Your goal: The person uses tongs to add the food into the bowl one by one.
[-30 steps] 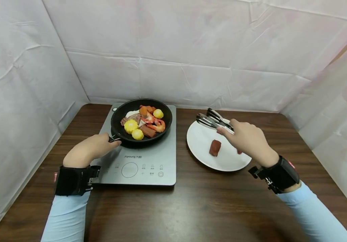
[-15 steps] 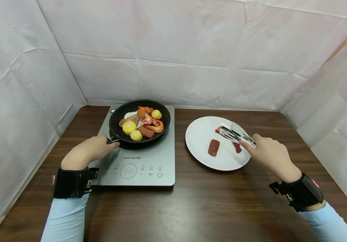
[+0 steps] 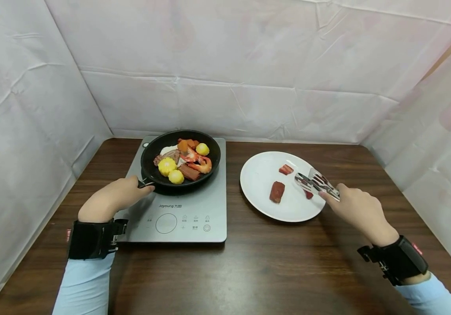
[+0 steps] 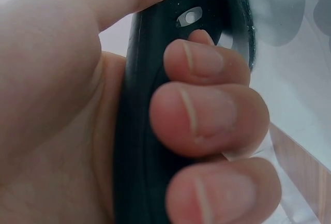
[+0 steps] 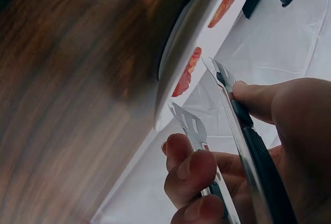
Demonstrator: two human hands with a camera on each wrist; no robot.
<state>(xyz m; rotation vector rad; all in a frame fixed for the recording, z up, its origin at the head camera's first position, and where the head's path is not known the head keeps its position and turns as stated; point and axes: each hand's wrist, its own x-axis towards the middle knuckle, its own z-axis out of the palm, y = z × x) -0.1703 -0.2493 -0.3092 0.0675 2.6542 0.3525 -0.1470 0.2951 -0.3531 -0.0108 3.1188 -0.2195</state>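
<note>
- On the table [image 3: 249, 262], with the white plate [image 3: 260, 175] as the landmark, a grey cooktop [image 3: 194, 210] lies just to the plate's left and carries a black frying pan [image 3: 150, 155].
- The left hand [image 3: 111, 199] is clenched round the pan handle [image 4: 150, 131]; the left wrist view shows the fingers [image 4: 207, 115] wrapped over it and the thumb along the top, a grip that would likely keep the pan steady on the cooktop.
- The pan holds mixed food [image 3: 183, 162]: yellow corn pieces, a shrimp, brown meat, something orange and something white.
- The right hand [image 3: 357, 210], at the plate's right edge, grasps metal tongs [image 3: 316, 183] by their dark grips, thumb on one arm and fingers on the other.
- The tong tips stand slightly apart over the right side of the plate and hold nothing, pointing inward at the food there.
- Three red meat pieces lie apart on the plate: one near the middle [image 3: 277, 191], one toward the far side [image 3: 286, 169], one [image 3: 308, 194] just under the tongs, closest to the tips.
- White sheeting [image 3: 225, 65] rises behind and to both sides of the plate.
</note>
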